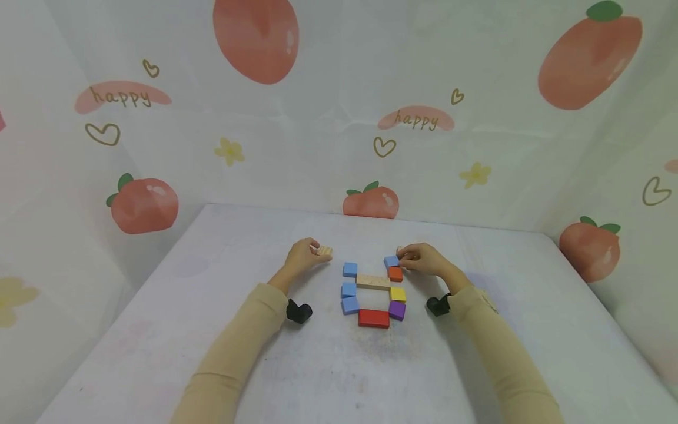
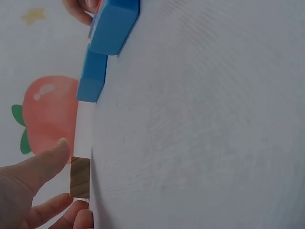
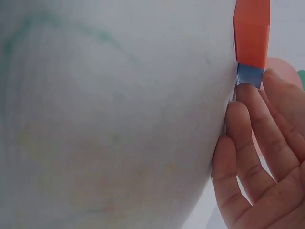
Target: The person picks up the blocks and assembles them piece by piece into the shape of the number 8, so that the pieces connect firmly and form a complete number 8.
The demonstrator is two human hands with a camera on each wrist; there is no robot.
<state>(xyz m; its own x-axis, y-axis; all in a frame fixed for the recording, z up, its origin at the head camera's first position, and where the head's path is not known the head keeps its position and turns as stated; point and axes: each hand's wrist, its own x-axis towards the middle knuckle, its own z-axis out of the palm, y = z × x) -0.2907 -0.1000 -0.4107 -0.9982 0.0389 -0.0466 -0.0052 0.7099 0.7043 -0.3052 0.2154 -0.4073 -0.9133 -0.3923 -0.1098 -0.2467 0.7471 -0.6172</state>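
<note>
At the far left of the blocks, my left hand (image 1: 303, 257) is beside a striped plain wooden block (image 1: 325, 251). In the left wrist view, that wooden block (image 2: 80, 177) stands on the table between the raised thumb (image 2: 50, 160) and the fingers below, with a gap at the thumb. Across from it, my right hand (image 1: 424, 259) has its fingertips right at a blue block (image 1: 391, 261). The right wrist view shows largely extended fingers (image 3: 259, 124) beside the blue block (image 3: 250, 75), which adjoins an orange-red block (image 3: 252, 36). Another wooden block (image 1: 399, 249) peeks out behind those fingers.
A left column holds blue blocks (image 1: 350, 270). On the right stand an orange-red block (image 1: 395, 274), a yellow block (image 1: 398, 294) and a purple block (image 1: 397, 310). A long wooden block (image 1: 373, 282) spans between columns; a red block (image 1: 374, 318) lies nearest me.
</note>
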